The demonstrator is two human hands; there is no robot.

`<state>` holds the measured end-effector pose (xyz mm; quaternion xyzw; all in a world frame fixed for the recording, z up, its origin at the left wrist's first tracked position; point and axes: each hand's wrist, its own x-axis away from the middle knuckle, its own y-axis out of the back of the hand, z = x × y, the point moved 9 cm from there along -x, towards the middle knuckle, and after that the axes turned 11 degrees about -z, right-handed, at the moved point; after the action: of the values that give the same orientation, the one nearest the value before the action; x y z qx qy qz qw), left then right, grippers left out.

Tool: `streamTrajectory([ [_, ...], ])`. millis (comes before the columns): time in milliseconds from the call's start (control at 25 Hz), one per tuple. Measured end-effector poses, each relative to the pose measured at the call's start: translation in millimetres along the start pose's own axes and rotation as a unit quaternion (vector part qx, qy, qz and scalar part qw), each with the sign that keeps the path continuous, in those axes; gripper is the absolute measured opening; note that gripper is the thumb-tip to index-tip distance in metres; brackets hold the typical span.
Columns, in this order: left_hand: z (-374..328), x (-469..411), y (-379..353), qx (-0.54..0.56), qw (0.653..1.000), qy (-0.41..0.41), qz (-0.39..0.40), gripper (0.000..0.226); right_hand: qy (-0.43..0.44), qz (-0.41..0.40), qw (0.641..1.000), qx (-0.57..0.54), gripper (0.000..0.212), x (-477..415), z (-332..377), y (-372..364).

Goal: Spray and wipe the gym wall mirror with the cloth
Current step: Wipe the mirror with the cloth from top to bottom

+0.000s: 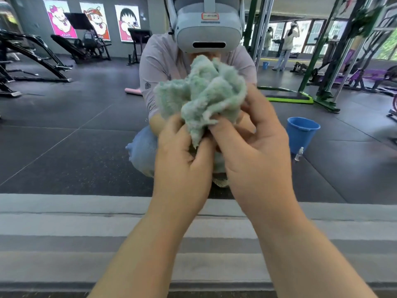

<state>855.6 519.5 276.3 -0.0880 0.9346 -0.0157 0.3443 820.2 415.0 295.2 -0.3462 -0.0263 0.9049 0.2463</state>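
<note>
In the head view, both bare forearms are rising from the bottom edge, at 6 o'clock, and converging toward the centre, in front of the mirror [64, 125]. The left hand [182, 160] is sitting at 7 o'clock of the cloth [202, 97] with its back facing the camera and the wrist bending slightly inward. Its fingers [171, 130] are curling round the lower hanging corner of the cloth and gripping it. The right hand [253, 151] is sitting at 5 o'clock of the cloth, turned so that the thumb side is facing the left hand. Its thumb is pressing into the cloth's lower folds, while the other fingers are wrapping up behind the bundle at 3 o'clock, so this hand is gripping the cloth too. The two hands are touching or nearly touching below the cloth; I cannot tell which.

The cloth is a crumpled green bundle, bunching above both hands at the picture's centre, raised off the floor and close before the mirror. Whether it is touching the glass cannot be told.

The mirror is showing the crouching person's headset [207, 29] at 12 o'clock. At 3 o'clock of the hands it is showing a blue bucket [301, 134], and a spray bottle [299, 153] is standing just beside the bucket. A grey ledge [64, 222] is running along the mirror's foot, behind the forearms.
</note>
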Motion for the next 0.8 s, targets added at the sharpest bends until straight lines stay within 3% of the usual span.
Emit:
streamTrajectory([
  [80, 12.9, -8.4, 5.9, 0.030, 0.998, 0.046, 0.020, 0.029, 0.124, -0.080, 0.977, 0.155, 0.037, -19.3, 13.9, 12.5],
  [200, 22.6, -19.4, 39.5, 0.057, 0.992, 0.046, -0.100, 0.036, 0.320, -0.178, 0.880, 0.302, 0.033, -38.3, 52.0, 26.5],
  [280, 25.7, -19.8, 54.1, 0.038, 0.986, 0.037, -0.156, 0.035, 0.381, -0.101, 0.843, 0.366, 0.026, -26.2, 40.7, -1.3],
  [400, 24.4, -19.0, 70.5, 0.007, 0.978, 0.028, -0.205, 0.034, 0.456, 0.128, 0.767, 0.432, 0.023, 20.9, -2.1, -42.1],
  [440, 23.9, -21.0, 74.9, 0.010, 0.976, 0.024, -0.216, 0.033, 0.453, 0.137, 0.766, 0.435, 0.026, 13.9, 1.2, -38.2],
  [520, 21.4, -25.1, 79.5, 0.024, 0.973, 0.027, -0.228, 0.033, 0.418, 0.007, 0.810, 0.410, 0.034, -27.3, 37.3, -18.5],
  [600, 14.8, -25.2, 81.5, 0.048, 0.968, 0.032, -0.244, 0.034, 0.397, -0.103, 0.817, 0.405, 0.042, -50.1, 68.0, -28.1],
  [640, 10.4, -23.7, 82.0, 0.054, 0.966, 0.035, -0.252, 0.034, 0.421, -0.078, 0.800, 0.421, 0.044, -45.1, 68.0, -52.7],
  [720, 4.2, -22.2, 85.0, 0.068, 0.962, 0.037, -0.263, 0.032, 0.488, 0.068, 0.754, 0.435, 0.040, -24.8, 54.5, -103.2],
  [760, 3.6, -23.0, 86.5, 0.080, 0.960, 0.042, -0.265, 0.031, 0.508, 0.099, 0.728, 0.450, 0.039, -26.2, 57.4, -112.0],
  [800, 5.2, -25.5, 86.6, 0.091, 0.959, 0.051, -0.264, 0.031, 0.506, 0.080, 0.715, 0.476, 0.040, -41.3, 66.7, -110.1],
])
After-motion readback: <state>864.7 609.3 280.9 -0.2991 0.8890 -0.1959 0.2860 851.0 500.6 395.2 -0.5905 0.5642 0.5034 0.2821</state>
